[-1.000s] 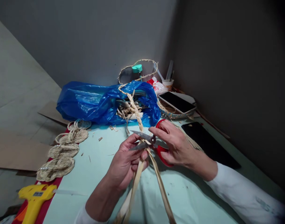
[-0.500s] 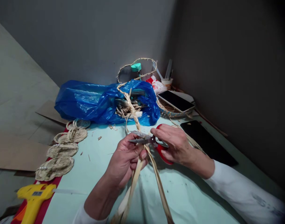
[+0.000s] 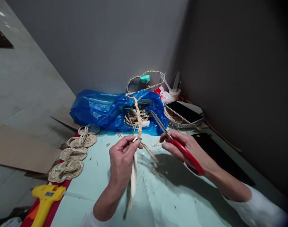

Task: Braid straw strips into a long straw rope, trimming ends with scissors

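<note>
My left hand (image 3: 125, 157) pinches the near end of a pale straw braid (image 3: 139, 121) between thumb and fingers. Loose flat strands (image 3: 133, 176) hang down from the pinch, and one stretches off to the right. From there the braid runs back over the blue bag and ends in a thin loop against the wall. In my right hand (image 3: 181, 148) is a pair of red-handled scissors (image 3: 185, 151), held to the right of the braid and apart from it. Their blades look closed and point up and to the left.
A blue plastic bag (image 3: 98, 108) full of straw scraps lies at the back. Coiled braided pieces (image 3: 65, 171) line the left edge above a yellow glue gun (image 3: 46, 197). To the right are a phone (image 3: 183, 112) on a round basket and a dark flat slab (image 3: 219, 154).
The scissors have moved right, away from the braid, and turned upward, their blades now closed. The long strands hanging toward me are shorter. My view has shifted slightly.
</note>
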`<state>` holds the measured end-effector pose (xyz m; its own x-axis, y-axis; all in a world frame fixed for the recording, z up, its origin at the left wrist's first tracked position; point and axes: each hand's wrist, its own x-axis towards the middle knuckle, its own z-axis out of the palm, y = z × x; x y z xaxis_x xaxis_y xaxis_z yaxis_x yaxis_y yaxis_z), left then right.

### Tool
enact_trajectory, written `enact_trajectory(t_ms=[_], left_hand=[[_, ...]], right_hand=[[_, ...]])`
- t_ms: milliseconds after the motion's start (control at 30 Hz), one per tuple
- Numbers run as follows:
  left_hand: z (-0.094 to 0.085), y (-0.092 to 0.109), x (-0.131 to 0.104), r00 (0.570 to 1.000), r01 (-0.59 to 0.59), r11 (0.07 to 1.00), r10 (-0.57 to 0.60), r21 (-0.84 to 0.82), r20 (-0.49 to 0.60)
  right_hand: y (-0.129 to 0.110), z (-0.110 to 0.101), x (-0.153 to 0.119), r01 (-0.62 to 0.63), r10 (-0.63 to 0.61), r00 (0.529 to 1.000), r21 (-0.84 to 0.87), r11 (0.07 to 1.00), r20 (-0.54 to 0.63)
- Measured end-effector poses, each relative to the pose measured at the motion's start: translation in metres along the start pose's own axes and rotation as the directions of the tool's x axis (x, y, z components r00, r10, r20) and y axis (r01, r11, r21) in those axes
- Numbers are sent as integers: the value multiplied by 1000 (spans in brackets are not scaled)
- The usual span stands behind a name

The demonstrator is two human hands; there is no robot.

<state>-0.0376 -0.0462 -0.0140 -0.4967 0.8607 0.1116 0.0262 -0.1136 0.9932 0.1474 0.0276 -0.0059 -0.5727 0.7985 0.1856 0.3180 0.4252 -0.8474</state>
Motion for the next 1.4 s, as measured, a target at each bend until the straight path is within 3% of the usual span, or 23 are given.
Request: enact_trajectory(t_ms=[67, 200, 567, 733, 867, 1100, 1267, 1400], left_hand=[[0, -2, 1, 997, -49, 999, 49, 7, -60], [2, -2, 3, 992, -72, 997, 73, 6, -107], [-1, -8, 1, 996, -73, 996, 75, 51, -39], [1, -10, 3, 996, -76, 995, 79, 64, -43], [3, -10, 1, 999, -40, 999, 40, 7, -23], [9, -13, -6, 998, -56, 997, 57, 47, -32], [12, -17, -8, 999, 34, 999, -33, 29, -38], [15, -18, -8, 997, 71, 997, -71, 9, 1]], right_hand=[[-8, -1, -5, -39, 15, 984, 135, 990, 175], [-22, 2, -19, -198, 55, 890, 276, 940, 452], [-11, 22, -23, -396, 148, 813, 350, 849, 563], [-18, 21, -23, -420, 156, 800, 355, 835, 580], [-24, 24, -25, -398, 193, 851, 360, 844, 488], [-9, 49, -25, -344, 129, 886, 444, 827, 446], [-5, 64, -26, -304, 165, 915, 360, 882, 369], [-8, 63, -24, -260, 155, 931, 303, 917, 331]])
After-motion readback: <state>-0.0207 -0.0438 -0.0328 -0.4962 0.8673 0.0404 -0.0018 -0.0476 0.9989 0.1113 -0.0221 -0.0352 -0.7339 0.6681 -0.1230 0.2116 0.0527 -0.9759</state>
